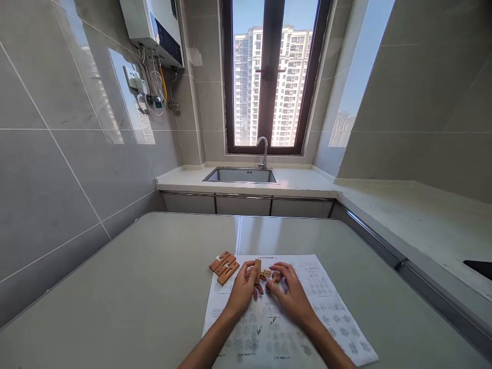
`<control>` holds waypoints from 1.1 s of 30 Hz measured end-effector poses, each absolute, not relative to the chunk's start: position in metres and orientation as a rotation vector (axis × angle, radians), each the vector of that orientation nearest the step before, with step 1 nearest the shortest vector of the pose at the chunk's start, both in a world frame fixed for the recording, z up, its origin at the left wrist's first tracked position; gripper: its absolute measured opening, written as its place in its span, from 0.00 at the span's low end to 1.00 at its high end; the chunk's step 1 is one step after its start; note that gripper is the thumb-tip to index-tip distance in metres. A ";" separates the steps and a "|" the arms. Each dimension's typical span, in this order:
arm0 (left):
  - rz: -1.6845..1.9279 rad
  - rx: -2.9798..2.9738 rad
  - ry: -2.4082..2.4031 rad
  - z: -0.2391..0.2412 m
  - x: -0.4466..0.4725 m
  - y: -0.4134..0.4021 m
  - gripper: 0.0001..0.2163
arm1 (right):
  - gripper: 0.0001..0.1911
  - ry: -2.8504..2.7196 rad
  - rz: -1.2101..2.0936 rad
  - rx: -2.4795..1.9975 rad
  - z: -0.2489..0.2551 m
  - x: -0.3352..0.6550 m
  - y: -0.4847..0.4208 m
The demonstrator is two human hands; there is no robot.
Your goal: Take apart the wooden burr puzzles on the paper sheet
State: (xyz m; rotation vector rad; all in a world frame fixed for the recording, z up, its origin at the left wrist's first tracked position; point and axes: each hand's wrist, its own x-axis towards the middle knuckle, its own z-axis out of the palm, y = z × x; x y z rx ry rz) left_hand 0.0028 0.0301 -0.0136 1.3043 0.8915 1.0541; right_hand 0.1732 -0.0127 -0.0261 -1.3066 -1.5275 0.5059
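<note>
Grey tiled walls enclose a pale surface (154,287) with a sheet (326,307) at 6 o'clock. Sink (240,175) and window (271,77) sit at 12. Left hand (243,287) and right hand (290,292) pinch a block (261,271); spare blocks (224,266) lie at 10.

small light-brown notched wooden puzzle assembly (262,272) | one bar upright, shorter blocks crossing it | held just above the printed sheet, pinched between both hands | three loose notched wooden puzzle bars (224,266) | same brown wood | lying flat, side by side, touching, at the sheet's upper-left corner
</note>
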 end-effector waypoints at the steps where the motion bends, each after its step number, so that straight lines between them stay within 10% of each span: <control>1: 1.044 1.310 0.885 -0.014 0.003 0.030 0.27 | 0.13 -1.512 0.519 -1.309 -0.024 0.173 -0.013; 33: 0.874 1.247 0.724 0.003 0.001 0.019 0.30 | 0.19 -1.468 0.661 -1.145 -0.007 0.172 -0.016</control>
